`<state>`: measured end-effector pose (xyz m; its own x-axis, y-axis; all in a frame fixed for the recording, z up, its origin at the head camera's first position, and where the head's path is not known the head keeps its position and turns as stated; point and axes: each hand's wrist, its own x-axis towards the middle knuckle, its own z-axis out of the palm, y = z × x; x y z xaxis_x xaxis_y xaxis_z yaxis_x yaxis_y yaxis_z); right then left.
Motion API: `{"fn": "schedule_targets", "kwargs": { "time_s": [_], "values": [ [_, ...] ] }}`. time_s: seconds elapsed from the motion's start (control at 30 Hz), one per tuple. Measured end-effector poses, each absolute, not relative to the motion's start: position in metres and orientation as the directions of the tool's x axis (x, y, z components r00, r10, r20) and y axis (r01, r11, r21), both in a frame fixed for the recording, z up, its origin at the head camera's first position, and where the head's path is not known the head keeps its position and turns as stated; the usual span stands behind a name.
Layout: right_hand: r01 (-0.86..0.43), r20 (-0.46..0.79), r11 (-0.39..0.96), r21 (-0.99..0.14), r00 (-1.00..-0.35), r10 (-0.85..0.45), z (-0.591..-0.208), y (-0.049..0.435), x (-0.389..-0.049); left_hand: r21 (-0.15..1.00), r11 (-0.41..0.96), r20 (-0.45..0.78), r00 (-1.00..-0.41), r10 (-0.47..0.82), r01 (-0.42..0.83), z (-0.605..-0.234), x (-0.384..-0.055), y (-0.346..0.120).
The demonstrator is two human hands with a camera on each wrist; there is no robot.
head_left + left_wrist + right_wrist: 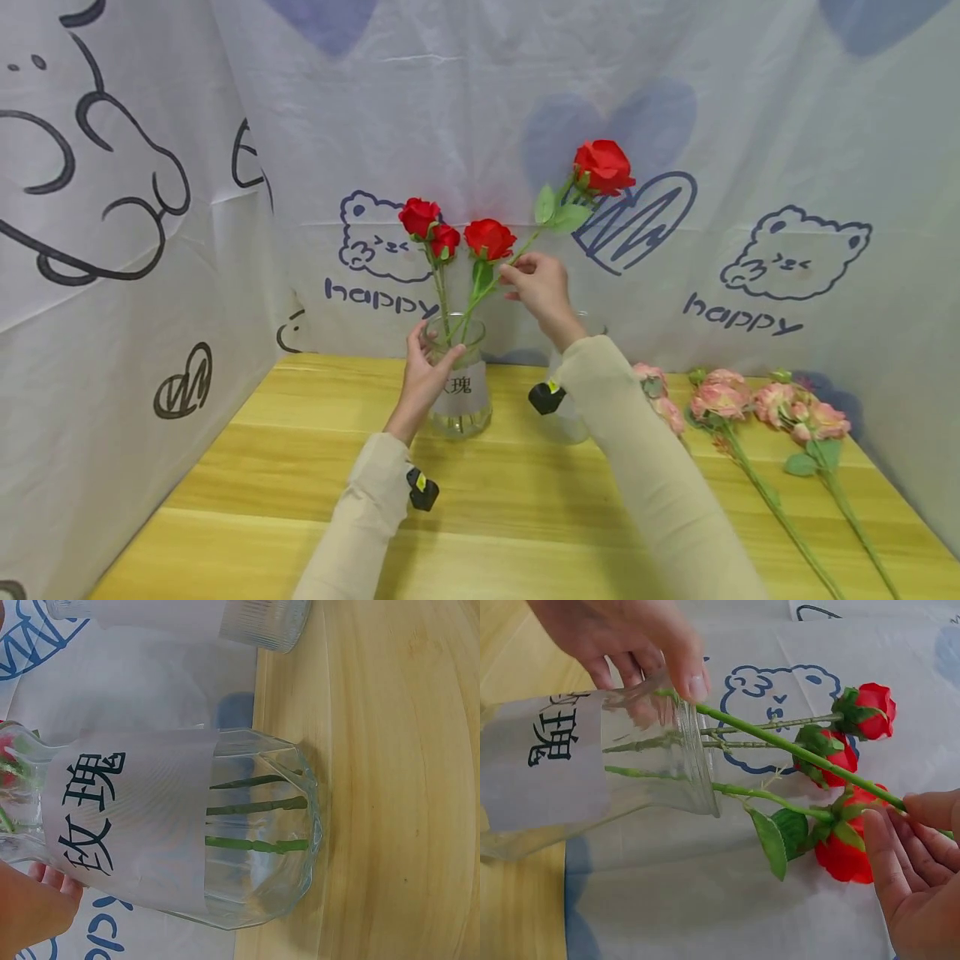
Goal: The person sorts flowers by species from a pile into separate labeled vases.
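My left hand (429, 371) grips the neck of a clear glass vase (259, 889) standing on the table; its white label (135, 825) bears black characters. Three red roses, one of them a rose (490, 240) leaning right, stand in it, and their stem ends (259, 845) show near the bottom. Between thumb and fingers, my right hand (542, 292) pinches the green stem (802, 754) of another red rose (603, 168). This rose tilts up to the right, its bloom above the others. The lower tip of its stem is just inside the vase mouth, beside my left thumb (682, 664).
A second glass vase (567, 425) stands right of the first, partly behind my right forearm. Several pink flowers (722, 402) with long stems lie at the table's right side. White printed cloth (465, 108) closes off the back and sides of the wooden table (495, 517).
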<state>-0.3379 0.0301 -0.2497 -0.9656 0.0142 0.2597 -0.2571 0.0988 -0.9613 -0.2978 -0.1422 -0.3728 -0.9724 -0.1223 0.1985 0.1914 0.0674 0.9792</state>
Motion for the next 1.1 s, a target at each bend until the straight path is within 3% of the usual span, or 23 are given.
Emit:
{"fn": "schedule_targets", "kwargs": {
  "time_s": [0.37, 0.6, 1.1],
  "values": [
    [-0.453, 0.425, 0.442, -0.774, -0.889, -0.168, -0.240, 0.010, -0.336, 0.974, 0.104, 0.215, -0.966, -0.147, 0.201, -0.374, -0.299, -0.144],
    [-0.472, 0.424, 0.652, -0.593, -0.872, -0.246, -0.239, -0.001, -0.337, 0.975, 0.092, 0.212, -0.966, -0.148, 0.200, -0.375, -0.299, -0.143],
    [-0.451, 0.419, 0.697, -0.558, -0.878, -0.233, -0.247, -0.004, -0.341, 0.974, 0.090, 0.220, -0.965, -0.143, 0.209, -0.375, -0.301, -0.143]
  ]
}}
